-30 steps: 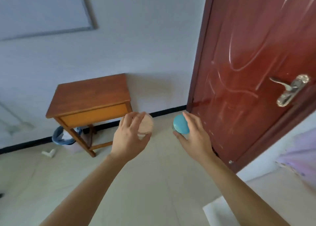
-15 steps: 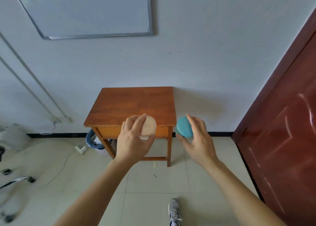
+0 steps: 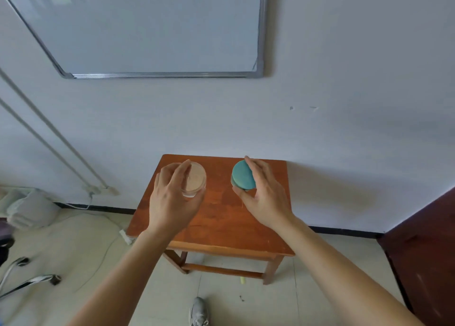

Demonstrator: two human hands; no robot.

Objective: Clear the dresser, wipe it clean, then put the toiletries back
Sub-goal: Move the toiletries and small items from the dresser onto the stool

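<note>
Teal round-lidded jar [image 3: 242,175]: right hand [image 3: 267,200] grips it — over brown wooden dresser [image 3: 221,217].
Beige-lidded clear jar [image 3: 197,180]: left hand [image 3: 170,202] grips it.

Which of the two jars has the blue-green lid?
The teal jar, in the right hand, over the right side of the dresser. The other jar, in the left hand, has a pale beige lid.

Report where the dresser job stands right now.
Done, apparently: the dresser top shows bare wood, so clearing looks finished; wiping cannot be confirmed. In hand: the left hand grips a beige-lidded jar and the right hand a teal-lidded jar, both over the top; whether they touch it is unclear. Left: set both down, let go, and return any other toiletries, none of which are in view.
</note>
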